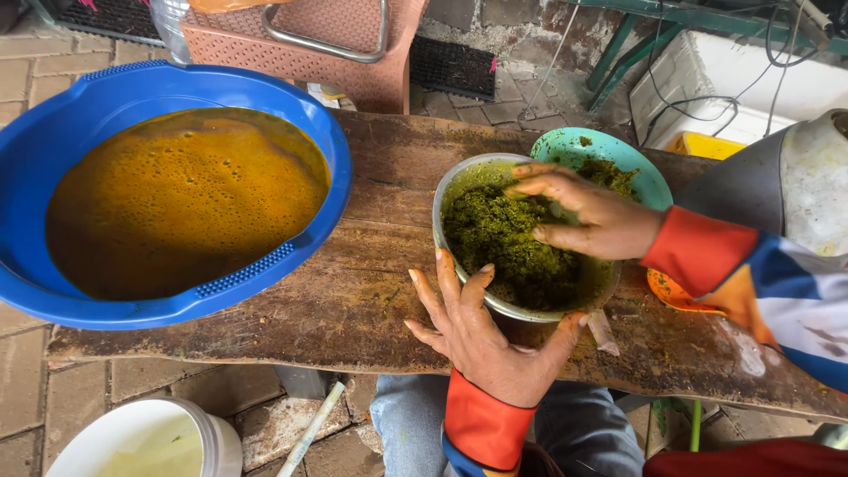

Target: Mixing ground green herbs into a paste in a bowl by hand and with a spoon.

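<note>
With the left hand [481,340] spread open bracing the metal bowl [459,265] and the right hand [587,212] loosely curled over green paste [508,238], a hard press could tip it off the counter [353,300].

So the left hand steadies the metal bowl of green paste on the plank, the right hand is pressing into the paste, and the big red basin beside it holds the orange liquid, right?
Nearly. The head view shows the basin is blue, not red. The rest holds: the left hand steadies the metal bowl of green paste on the plank, the right hand presses into the paste, and the basin holds orange liquid.
</note>
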